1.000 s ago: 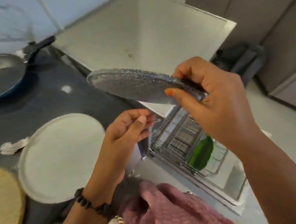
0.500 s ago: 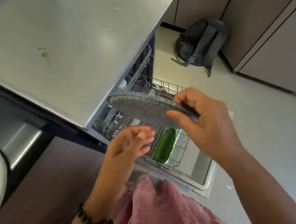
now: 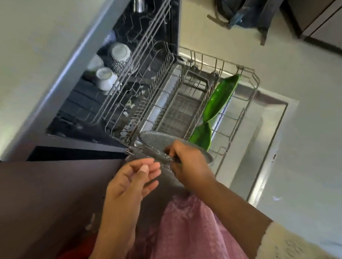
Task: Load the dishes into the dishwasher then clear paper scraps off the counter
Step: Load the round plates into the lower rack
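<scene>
I see the open dishwasher (image 3: 125, 55) filling the upper middle of the frame, its lower rack (image 3: 245, 89) pulled out toward centre right with a green dish (image 3: 220, 99) standing in it. At centre, my right hand (image 3: 188, 164) grips the speckled grey plate (image 3: 156, 142) at the rack's near edge. My left hand (image 3: 133, 180) hovers just beside it, fingers loosely curled, holding nothing.

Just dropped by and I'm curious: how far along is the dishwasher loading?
Partly done: a green dish already stands in the pulled-out lower rack, and cups sit in the upper one. In hand: the right hand holds a speckled glass plate at the rack's near corner, not yet slotted. The counter is out of view.
</scene>
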